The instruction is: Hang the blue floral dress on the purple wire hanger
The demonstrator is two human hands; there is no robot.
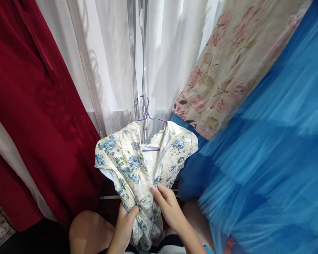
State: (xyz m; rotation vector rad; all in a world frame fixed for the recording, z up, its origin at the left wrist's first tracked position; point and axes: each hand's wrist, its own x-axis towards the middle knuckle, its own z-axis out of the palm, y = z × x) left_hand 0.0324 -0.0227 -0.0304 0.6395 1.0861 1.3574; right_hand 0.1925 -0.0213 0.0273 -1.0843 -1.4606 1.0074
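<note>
L hand (125, 216) & R hand (169, 205) pinch floral garment (134, 163) at its 7 & 5 o'clock, prob. steadying it on hanger (158, 119).

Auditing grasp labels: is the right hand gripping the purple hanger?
No, the right hand pinches the front of the floral garment, apart from the purple hanger.

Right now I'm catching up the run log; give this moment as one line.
left hand: pinches floral garment; right hand: pinches its front, higher up; garment: on purple hanger; beside: red cloth, blue tulle
</note>
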